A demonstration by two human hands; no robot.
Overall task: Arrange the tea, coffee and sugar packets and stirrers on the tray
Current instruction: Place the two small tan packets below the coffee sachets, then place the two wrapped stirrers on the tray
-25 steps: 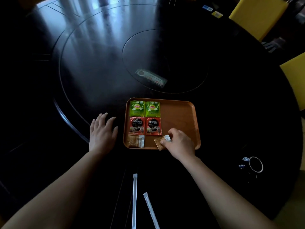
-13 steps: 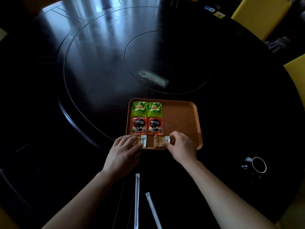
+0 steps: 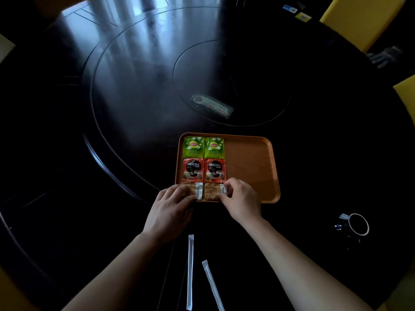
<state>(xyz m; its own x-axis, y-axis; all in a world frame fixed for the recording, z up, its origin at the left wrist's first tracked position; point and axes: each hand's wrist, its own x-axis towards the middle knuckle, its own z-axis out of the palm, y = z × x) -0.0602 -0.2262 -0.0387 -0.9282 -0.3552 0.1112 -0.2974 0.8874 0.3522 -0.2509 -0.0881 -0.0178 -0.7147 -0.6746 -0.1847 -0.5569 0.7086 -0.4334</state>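
- Narrows the gap between left sugar packet (image 3: 198, 191) and right sugar packet (image 3: 212, 192) since half a second ago; now just beside each other along near edge of tray (image 3: 252, 169).
- Presses left hand (image 3: 170, 207) fingertips down on left sugar packet, fingers relaxed.
- Pinches white end of right sugar packet with right hand (image 3: 242, 199).
- Shows tea packets (image 3: 193, 147) in far row, coffee packets (image 3: 193, 171) in the middle row.
- Leaves both wrapped stirrers (image 3: 190, 272) on dark table (image 3: 134, 90), between the forearms, off the tray.
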